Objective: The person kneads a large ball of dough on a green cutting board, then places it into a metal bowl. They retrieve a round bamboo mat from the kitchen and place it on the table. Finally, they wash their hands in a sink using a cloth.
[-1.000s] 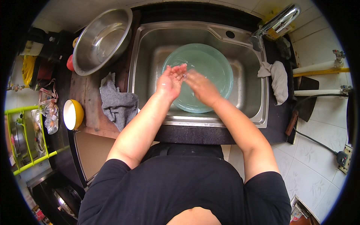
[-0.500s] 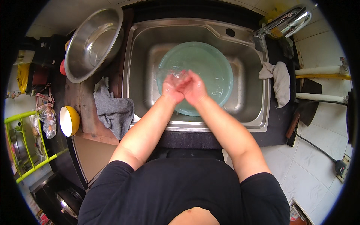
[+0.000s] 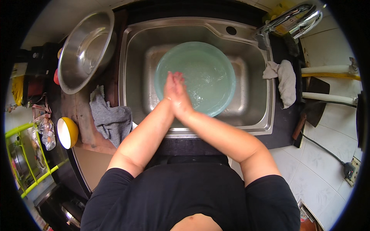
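Note:
Palm to palm, my left hand (image 3: 169, 87) and my right hand (image 3: 180, 96) press together over the left part of a pale green basin (image 3: 157, 79). Their fingers are stretched out and point away from me; nothing shows between them, though the inner palms are hidden. The hands look wet and slightly blurred. Rippling water (image 3: 208, 77) fills the basin, which stands in a stainless steel sink (image 3: 133, 65).
Left of the sink are a tilted steel bowl (image 3: 75, 57), a grey cloth (image 3: 111, 119) and a yellow bowl (image 3: 68, 133). A chrome faucet (image 3: 285, 21) rises at the far right. A whitish cloth (image 3: 286, 82) lies on the right edge, near a cleaver (image 3: 316, 102).
My hands were cupped side by side with water in them. They have turned palm to palm and moved slightly left. The water they held is no longer seen in them.

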The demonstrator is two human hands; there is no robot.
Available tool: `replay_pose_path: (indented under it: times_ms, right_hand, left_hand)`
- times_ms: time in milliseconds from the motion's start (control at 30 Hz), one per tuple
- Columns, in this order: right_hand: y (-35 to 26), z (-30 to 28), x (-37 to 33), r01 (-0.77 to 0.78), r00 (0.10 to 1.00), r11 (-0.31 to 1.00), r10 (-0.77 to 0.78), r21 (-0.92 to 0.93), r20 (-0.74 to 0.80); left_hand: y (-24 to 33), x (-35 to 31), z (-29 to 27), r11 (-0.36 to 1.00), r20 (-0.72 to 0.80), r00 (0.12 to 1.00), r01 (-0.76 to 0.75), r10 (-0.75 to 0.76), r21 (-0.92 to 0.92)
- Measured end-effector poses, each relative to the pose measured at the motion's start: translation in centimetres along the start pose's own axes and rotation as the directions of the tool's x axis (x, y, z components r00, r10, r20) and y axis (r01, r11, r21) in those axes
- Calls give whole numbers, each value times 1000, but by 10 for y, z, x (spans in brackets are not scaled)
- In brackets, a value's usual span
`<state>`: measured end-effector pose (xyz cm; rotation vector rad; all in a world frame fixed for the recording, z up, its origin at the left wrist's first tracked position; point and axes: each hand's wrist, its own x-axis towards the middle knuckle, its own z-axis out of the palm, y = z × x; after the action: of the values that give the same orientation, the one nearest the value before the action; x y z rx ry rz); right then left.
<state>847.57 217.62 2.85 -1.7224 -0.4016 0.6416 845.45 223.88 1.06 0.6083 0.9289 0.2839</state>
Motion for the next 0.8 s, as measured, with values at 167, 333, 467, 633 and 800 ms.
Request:
replay_pose_path:
  times_ms: [167, 333, 467, 633, 800]
  right_hand:
    - [5, -3, 7, -196, 980, 908, 194, 369, 44]
    - [24, 10, -1, -91, 992, 983, 104, 156, -77]
    - [24, 7, -6, 263, 962, 944, -240, -197, 131]
    - [77, -55, 30, 168, 973, 653, -228, -738, 20]
    - [91, -76, 34, -163, 974, 866, 65, -472, -216]
  left_hand:
    - [10, -31, 23, 976, 52, 980, 196, -191, -100]
    - [6, -32, 9, 978, 68, 980, 192, -187, -79]
    - [13, -23, -3, 971, 86, 979, 198, -187, -137]
    - [13, -37, -10, 923, 395, 857, 380, -330, -54]
    - [14, -24, -19, 960, 65, 986, 132, -152, 246]
